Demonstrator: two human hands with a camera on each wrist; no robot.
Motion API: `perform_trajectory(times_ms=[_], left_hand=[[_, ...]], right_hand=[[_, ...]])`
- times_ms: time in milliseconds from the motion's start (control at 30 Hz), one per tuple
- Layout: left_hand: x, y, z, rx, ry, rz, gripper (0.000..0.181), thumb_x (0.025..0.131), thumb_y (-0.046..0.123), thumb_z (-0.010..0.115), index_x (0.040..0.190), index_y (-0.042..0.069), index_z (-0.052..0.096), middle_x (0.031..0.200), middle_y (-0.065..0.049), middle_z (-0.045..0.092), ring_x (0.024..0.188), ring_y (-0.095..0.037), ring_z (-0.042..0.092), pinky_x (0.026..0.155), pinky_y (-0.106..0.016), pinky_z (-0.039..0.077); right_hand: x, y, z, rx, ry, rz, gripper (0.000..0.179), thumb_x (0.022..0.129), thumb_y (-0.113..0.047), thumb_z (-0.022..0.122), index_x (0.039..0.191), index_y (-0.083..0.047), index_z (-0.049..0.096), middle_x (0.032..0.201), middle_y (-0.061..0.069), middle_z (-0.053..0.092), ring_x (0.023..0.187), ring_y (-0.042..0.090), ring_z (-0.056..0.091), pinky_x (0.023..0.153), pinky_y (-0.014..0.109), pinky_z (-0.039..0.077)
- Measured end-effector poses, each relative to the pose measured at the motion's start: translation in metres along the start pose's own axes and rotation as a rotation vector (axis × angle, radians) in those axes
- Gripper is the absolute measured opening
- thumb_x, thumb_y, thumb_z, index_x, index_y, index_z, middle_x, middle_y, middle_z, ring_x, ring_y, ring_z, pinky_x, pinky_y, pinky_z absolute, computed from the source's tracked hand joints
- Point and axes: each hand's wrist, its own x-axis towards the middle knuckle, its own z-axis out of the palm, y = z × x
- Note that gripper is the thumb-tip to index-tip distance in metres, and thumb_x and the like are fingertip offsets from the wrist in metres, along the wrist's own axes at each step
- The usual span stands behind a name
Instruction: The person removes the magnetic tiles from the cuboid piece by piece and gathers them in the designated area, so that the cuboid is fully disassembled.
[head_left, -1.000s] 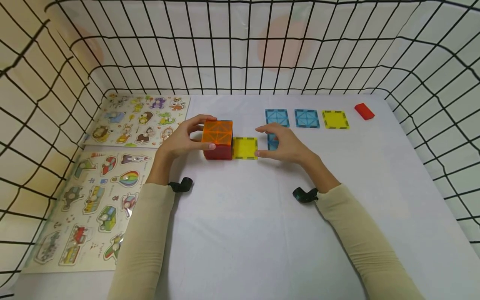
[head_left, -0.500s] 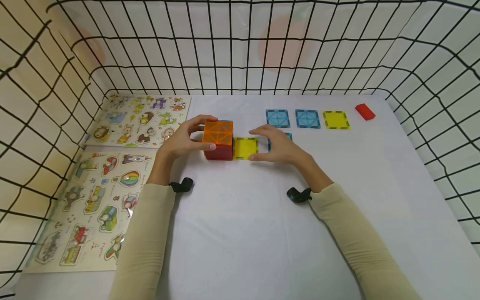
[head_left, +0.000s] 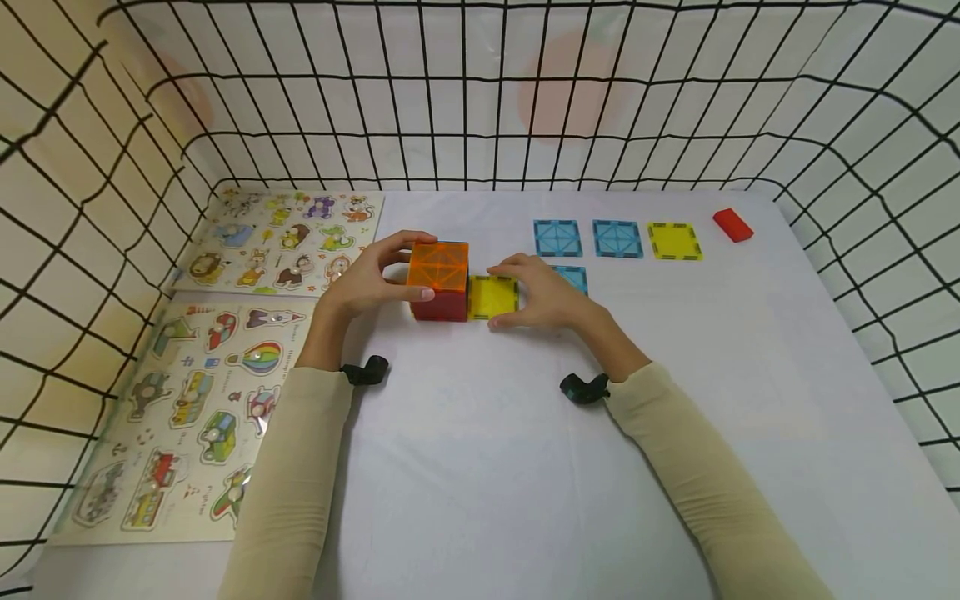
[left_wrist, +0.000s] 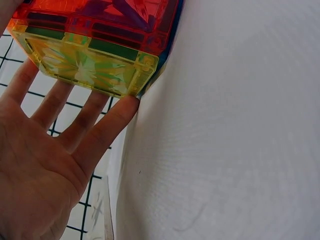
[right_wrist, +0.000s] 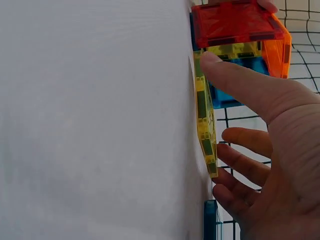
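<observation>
My left hand [head_left: 358, 279] grips a cube of magnetic tiles [head_left: 439, 267], thumb on its red front and fingers behind. Its top is orange; the left wrist view shows a yellow side wall [left_wrist: 85, 65]. Toward the right the cube is open, and the right wrist view looks past its red tile [right_wrist: 237, 25] to a blue back. Flat on the table against this open side lies a yellow magnetic tile [head_left: 492, 297]. My right hand [head_left: 547, 293] is spread around that tile, thumb by the near edge and fingers by the far edge. It partly hides a blue tile [head_left: 573, 277].
Two blue tiles [head_left: 557, 238], another yellow tile [head_left: 675, 241] and a red block [head_left: 732, 225] lie in a row at the back right. Two picture puzzle boards [head_left: 180, 533] cover the left side. Black wire mesh [head_left: 495, 133] fences the table's back and sides.
My right hand has moved left, from the yellow tile's right edge to around it, uncovering more of the blue tile behind. The left hand and the cube stay put.
</observation>
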Motion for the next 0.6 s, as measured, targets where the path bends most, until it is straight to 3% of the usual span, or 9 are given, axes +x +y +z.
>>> perform_trajectory(times_ms=[600], left_hand=[[-0.001, 0.001, 0.001, -0.015, 0.008, 0.001, 0.071, 0.082, 0.006, 0.082, 0.146, 0.01, 0.052, 0.149, -0.006, 0.053, 0.136, -0.031, 0.046, 0.115, -0.058, 0.043]], right_hand=[[0.008, -0.014, 0.003, -0.073, -0.037, 0.076, 0.08, 0.078, -0.043, 0.083, 0.147, -0.01, 0.056, 0.142, 0.011, 0.052, 0.132, 0.028, 0.044, 0.113, 0.046, 0.046]])
